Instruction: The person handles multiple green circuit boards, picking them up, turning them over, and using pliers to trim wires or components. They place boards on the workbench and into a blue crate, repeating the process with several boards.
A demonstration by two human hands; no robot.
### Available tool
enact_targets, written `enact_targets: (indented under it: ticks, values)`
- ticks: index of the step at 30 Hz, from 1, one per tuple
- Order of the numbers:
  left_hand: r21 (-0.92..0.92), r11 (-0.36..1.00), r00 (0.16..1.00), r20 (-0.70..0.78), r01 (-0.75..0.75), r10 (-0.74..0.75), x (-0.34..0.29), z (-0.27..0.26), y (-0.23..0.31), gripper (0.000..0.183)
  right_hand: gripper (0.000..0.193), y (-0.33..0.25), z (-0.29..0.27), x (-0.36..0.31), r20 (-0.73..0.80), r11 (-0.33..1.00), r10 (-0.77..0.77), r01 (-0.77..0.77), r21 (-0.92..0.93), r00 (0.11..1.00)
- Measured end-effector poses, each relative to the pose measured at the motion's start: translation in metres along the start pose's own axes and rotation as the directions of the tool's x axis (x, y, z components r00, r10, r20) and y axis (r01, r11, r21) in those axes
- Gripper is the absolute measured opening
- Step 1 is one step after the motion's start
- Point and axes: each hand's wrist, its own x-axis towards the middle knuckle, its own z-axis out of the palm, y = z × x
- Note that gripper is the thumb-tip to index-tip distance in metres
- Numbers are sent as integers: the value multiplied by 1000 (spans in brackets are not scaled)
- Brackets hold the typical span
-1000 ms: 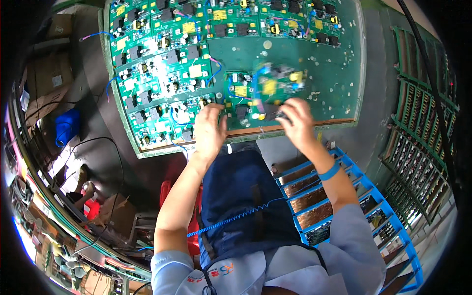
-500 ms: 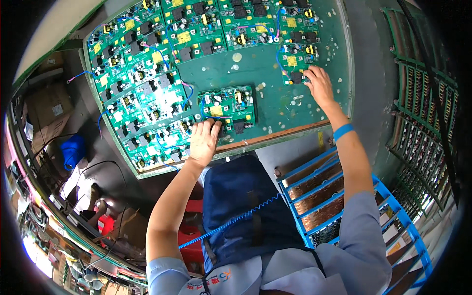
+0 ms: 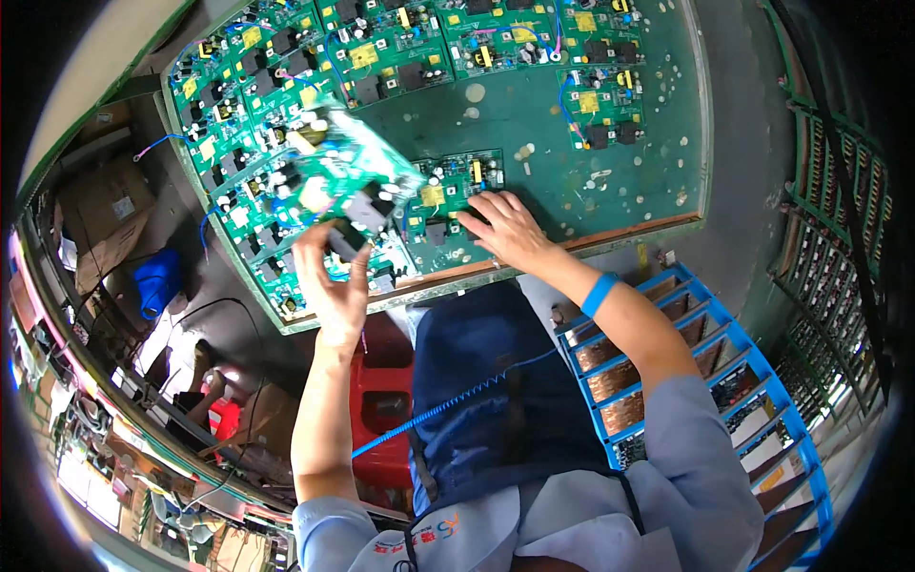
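Observation:
Tilted up above the left rows is a green circuit board (image 3: 334, 157), blurred by motion, with yellow-taped parts and black blocks. My left hand (image 3: 334, 286) pinches it near a black block at its lower edge. A second circuit board (image 3: 434, 195) lies flat on the green tabletop (image 3: 572, 205), just right of the raised one. At that board's lower right edge is my right hand (image 3: 510, 229), its thumb and fingers closed about the edge; the tips are partly hidden. A blue band circles my right wrist.
Rows of circuit boards (image 3: 381, 57) with blue and pink wires fill the tabletop's left and far sides. One board (image 3: 600, 105) lies at the right. A blue rack (image 3: 658, 353) stands by my right arm, with a coiled blue cord (image 3: 457, 410) across my lap.
My left hand has lifted a circuit board off the one beneath it and tilted it leftward. My right hand has left the far-right board and come to the board at the middle.

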Motion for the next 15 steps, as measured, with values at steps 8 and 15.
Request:
enact_targets:
  ticks: [8, 15]
  values:
    - [78, 996, 999, 8, -43, 43, -14, -4, -13, 45, 45, 9, -23, -30, 36, 987, 154, -156, 44, 987]
    - [-104, 985, 965, 207, -141, 160, 18, 77, 6, 43, 38, 25, -88, -87, -279, 853, 521, -495, 164, 807]
